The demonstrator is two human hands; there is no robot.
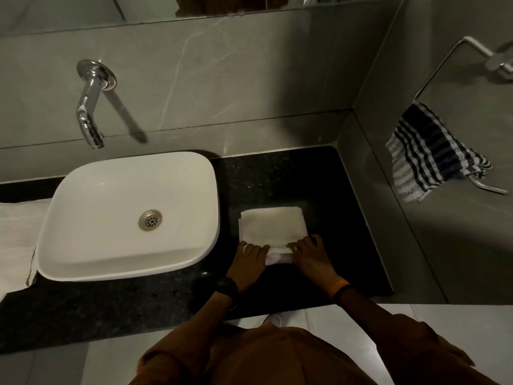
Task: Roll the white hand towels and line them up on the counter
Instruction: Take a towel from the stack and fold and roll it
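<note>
Right of the sink (127,212), both hands (248,259) (309,255) grip 1 white hand towel (273,226), roll barely started, 0 lined up.

Soft matt cloth: the white hand towel (273,225) under my fingers. Speckled polished stone: the counter (277,176). Glossy ceramic basin (111,245); shiny chromed metal tap (90,118).

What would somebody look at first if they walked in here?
Probably the big white basin, bright against the black counter, with a shiny chrome tap on the wall above it. Next, the two hands, left hand and right hand, rolling up the near end of a white hand towel just right of the basin. A blue-and-white striped cloth hangs on the right wall.
</note>
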